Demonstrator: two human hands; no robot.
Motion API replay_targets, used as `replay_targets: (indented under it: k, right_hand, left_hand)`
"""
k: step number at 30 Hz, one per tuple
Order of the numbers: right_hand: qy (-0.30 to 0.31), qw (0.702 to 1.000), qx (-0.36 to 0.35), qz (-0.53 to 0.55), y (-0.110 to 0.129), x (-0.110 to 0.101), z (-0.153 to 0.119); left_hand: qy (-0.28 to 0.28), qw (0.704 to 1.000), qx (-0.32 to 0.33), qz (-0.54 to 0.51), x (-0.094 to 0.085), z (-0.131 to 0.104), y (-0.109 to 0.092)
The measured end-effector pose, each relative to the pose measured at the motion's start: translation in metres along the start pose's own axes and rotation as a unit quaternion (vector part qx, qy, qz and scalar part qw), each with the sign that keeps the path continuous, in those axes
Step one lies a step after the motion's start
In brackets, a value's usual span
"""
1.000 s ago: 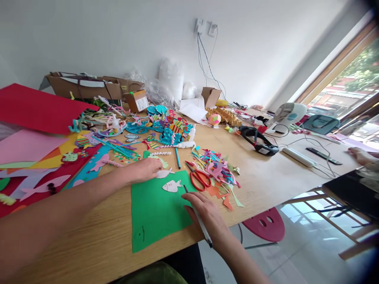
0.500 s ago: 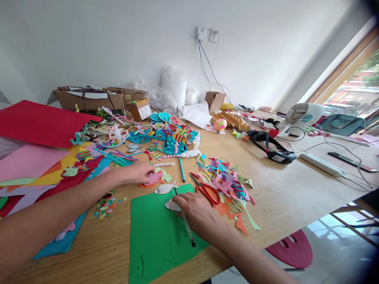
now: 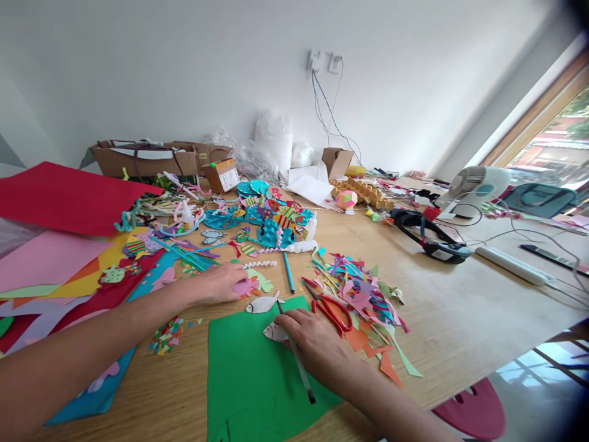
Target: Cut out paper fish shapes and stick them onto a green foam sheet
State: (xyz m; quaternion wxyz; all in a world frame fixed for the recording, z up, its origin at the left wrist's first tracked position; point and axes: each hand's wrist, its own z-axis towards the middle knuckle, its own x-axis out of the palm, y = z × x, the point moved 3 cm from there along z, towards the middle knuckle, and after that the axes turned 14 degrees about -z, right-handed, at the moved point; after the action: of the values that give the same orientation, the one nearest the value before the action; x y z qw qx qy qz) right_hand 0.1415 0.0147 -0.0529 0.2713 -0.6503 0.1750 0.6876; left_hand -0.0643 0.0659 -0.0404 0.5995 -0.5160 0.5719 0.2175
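My left hand (image 3: 221, 283) rests low beside a pink paper cut-out (image 3: 247, 287) and an orange one, its fingers curled and pressed together. Its fingertips touch or cover part of the pink piece; I cannot see what they grip. With my right hand (image 3: 315, 344) I hold a pen (image 3: 300, 367), its black-capped end pointing toward me. This hand lies on a green sheet (image 3: 243, 374) and partly covers a white paper fish (image 3: 275, 332). A second white paper fish (image 3: 263, 304) lies at the sheet's far edge. Dark drawn lines show near the sheet's front edge.
Red-handled scissors (image 3: 332, 312) and a heap of paper scraps (image 3: 359, 285) lie right of the sheet. Behind are a blue pen (image 3: 288, 273) and a white glue bottle (image 3: 302, 247). Coloured sheets (image 3: 55, 258) cover the left; a black headset (image 3: 427, 239) sits at right.
The view has shifted slightly, so everything appears lower and farther right. My left hand has turned and sits flatter by the pink cut-out. My right hand keeps its hold on the pen.
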Motion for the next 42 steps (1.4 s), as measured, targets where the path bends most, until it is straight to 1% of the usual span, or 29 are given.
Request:
replay_targets:
  k: [5,8,10,12,16,19,22,26,30,32,35,38,42]
  right_hand:
    - [-0.070,0.994,-0.055,-0.055,0.004,0.000,-0.003]
    - [-0.094,0.990,-0.075,-0.070,0.005,-0.001,-0.005]
    - [-0.115,0.987,-0.087,-0.075,0.006,-0.002,-0.006]
    - [-0.135,0.983,-0.094,-0.078,0.005,-0.003,-0.006]
    - [-0.160,0.980,-0.086,-0.088,0.001,-0.005,-0.004]
    - [-0.151,0.981,-0.066,-0.106,-0.003,-0.004,0.002]
    - [-0.127,0.984,-0.056,-0.111,-0.006,-0.001,0.009]
    - [-0.123,0.991,-0.009,-0.043,-0.008,-0.005,0.013]
    - [-0.123,0.992,0.025,0.016,-0.003,-0.011,0.017]
    - [-0.148,0.988,0.026,0.030,0.000,-0.009,0.019]
    - [-0.203,0.978,0.007,0.045,0.002,-0.002,0.020]
    - [-0.228,0.972,-0.002,0.058,0.000,0.007,0.019]
    - [-0.226,0.972,0.004,0.070,-0.001,0.008,0.017]
  left_hand:
    - [-0.035,0.999,0.019,-0.010,0.005,-0.013,-0.006]
    - [-0.058,0.998,0.021,-0.018,0.000,-0.018,0.002]
    - [-0.074,0.997,0.012,-0.027,-0.008,-0.020,0.013]
    - [-0.090,0.995,-0.005,-0.037,-0.020,-0.021,0.029]
    - [-0.116,0.990,-0.067,-0.051,-0.039,-0.023,0.067]
    - [-0.134,0.983,-0.114,-0.051,-0.044,-0.021,0.092]
    - [-0.149,0.976,-0.152,-0.038,-0.047,-0.016,0.111]
    - [-0.164,0.970,-0.182,-0.010,-0.056,-0.003,0.129]
    - [-0.151,0.971,-0.183,0.026,-0.063,0.020,0.142]
    - [-0.135,0.975,-0.174,0.039,-0.064,0.032,0.147]
    - [-0.114,0.978,-0.169,0.051,-0.064,0.047,0.153]
    - [-0.091,0.979,-0.175,0.056,-0.066,0.057,0.157]
    - [-0.045,0.981,-0.182,0.057,-0.069,0.065,0.161]
